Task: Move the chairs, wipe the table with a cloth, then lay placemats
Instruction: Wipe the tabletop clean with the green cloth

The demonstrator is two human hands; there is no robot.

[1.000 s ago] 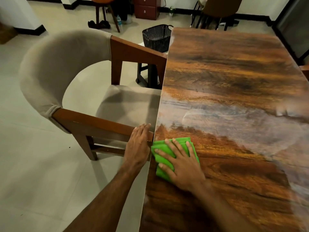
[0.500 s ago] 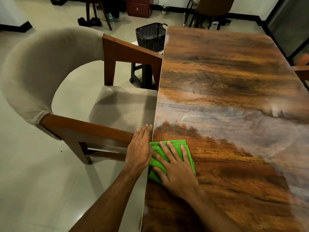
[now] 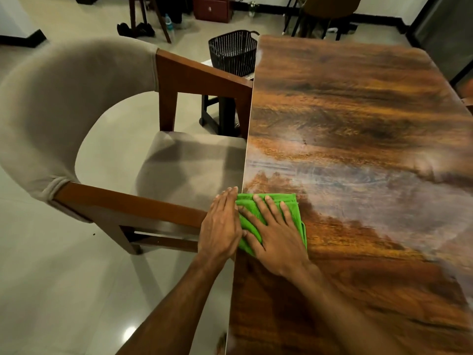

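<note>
A folded green cloth (image 3: 290, 208) lies at the left edge of the glossy wooden table (image 3: 358, 129). My right hand (image 3: 275, 234) presses flat on the cloth with spread, straight fingers. My left hand (image 3: 222, 224) rests flat beside it, at the table's edge and over the near armrest of a beige upholstered wooden chair (image 3: 84, 119). That chair stands close against the table's left side. A damp streak crosses the tabletop beyond the cloth.
A black plastic basket (image 3: 234, 51) sits on a stand past the chair, by the table's far left corner. Another chair (image 3: 327, 11) stands at the table's far end. A stool, shoes and a red drawer unit (image 3: 212, 7) are on the tiled floor behind.
My right hand has slid the cloth slightly left to the table's edge, against my left hand. The view has dipped a little; the chair stays in place.
</note>
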